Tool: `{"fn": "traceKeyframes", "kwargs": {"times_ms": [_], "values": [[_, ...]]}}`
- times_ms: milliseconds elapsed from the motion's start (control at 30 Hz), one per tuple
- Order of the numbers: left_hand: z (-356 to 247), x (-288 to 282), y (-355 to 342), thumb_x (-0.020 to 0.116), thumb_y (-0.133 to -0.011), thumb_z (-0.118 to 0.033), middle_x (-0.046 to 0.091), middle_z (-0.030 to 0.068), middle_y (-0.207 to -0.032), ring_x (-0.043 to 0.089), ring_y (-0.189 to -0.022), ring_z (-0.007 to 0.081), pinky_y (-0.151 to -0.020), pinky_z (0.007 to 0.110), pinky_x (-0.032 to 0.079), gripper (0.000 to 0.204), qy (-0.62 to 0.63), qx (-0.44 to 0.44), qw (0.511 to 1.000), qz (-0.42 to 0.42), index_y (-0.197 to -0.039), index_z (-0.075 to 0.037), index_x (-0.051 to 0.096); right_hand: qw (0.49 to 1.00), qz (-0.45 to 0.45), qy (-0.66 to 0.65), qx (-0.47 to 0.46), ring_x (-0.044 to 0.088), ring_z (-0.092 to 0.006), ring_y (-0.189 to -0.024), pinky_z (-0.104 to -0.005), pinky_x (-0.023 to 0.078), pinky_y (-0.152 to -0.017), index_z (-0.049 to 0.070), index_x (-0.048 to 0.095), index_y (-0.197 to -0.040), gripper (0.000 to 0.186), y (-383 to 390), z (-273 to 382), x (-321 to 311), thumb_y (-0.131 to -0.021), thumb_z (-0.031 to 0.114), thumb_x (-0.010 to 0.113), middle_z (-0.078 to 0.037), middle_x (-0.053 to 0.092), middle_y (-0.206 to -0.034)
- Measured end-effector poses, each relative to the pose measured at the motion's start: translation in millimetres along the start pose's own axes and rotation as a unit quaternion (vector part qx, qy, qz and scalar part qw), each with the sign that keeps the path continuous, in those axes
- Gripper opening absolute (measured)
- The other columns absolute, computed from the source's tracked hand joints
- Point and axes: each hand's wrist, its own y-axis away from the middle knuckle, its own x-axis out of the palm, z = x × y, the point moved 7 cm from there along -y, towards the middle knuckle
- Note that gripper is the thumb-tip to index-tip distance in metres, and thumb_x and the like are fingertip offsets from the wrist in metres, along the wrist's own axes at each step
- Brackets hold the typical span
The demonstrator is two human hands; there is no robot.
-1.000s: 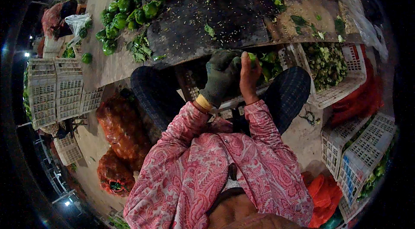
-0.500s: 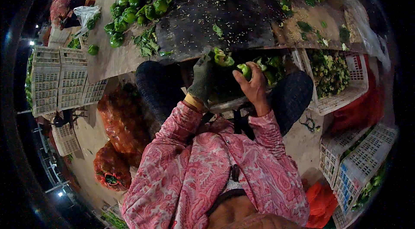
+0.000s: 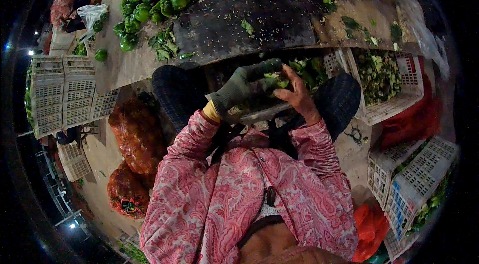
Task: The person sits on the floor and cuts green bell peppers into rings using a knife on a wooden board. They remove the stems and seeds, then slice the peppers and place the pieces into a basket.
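A green pepper (image 3: 275,81) sits between the two grips, pressed by the gloved left grip (image 3: 244,87) from its left and the bare right grip (image 3: 298,95) from its right. It looks cut open, pale inside, glossy outside. It hangs just above the white crate (image 3: 259,113) under both grips.

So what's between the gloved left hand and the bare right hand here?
In the head view, a green pepper piece sits between the left hand and the right hand, held by both above a white crate.
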Motion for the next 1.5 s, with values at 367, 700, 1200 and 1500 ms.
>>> {"fn": "traceKeyframes", "kwargs": {"times_ms": [367, 700, 1200, 1500], "values": [[62, -3, 8, 0.063, -0.092, -0.015, 0.063, 0.0045, -0.104, 0.059, -0.093, 0.0119, -0.081, 0.03, 0.052, 0.027, 0.136, 0.009, 0.982, -0.134, -0.114, -0.001, 0.057, 0.953, -0.089, -0.269, 0.103, 0.057, -0.0148, -0.094, -0.0297, 0.048, -0.078, 0.004, 0.055, -0.119, 0.043, 3, -4, 23, -0.088, 0.034, 0.057, -0.006, 0.058, -0.11], [21, 11, 28, 0.074, -0.084, -0.018, 0.066, 0.0064, -0.103, 0.063, -0.086, 0.0147, -0.074, 0.032, 0.052, 0.038, -0.255, 0.12, 0.953, -0.114, -0.113, 0.0, 0.057, 0.975, -0.073, 0.088, -0.188, 0.06, -0.025, -0.097, -0.0351, 0.051, -0.076, 0.004, 0.057, -0.112, 0.041, 16, 16, 24, -0.075, 0.008, 0.072, -0.012, 0.058, -0.108], [30, -6, 23, 0.058, -0.095, -0.034, 0.062, 0.0024, -0.101, 0.063, -0.088, 0.0128, -0.075, 0.027, 0.052, 0.04, 0.115, -0.048, 0.992, -0.032, -0.119, -0.002, 0.057, 0.975, -0.107, 0.189, -0.034, 0.058, -0.0201, -0.088, -0.0328, 0.046, -0.082, 0.006, 0.053, -0.128, 0.05, -25, -65, 0, -0.092, 0.039, 0.062, -0.01, 0.059, -0.109], [52, -19, 26, 0.059, -0.095, -0.028, 0.064, 0.0037, -0.096, 0.063, -0.082, 0.0133, -0.066, 0.028, 0.053, 0.033, 0.06, -0.063, 0.992, -0.094, -0.118, -0.003, 0.058, 0.996, -0.072, 0.015, 0.05, 0.047, -0.0067, -0.068, -0.0255, 0.039, -0.06, 0.006, 0.054, -0.13, 0.043, 4, 23, 22, -0.098, 0.035, 0.053, 0.0, 0.057, -0.081]]}}
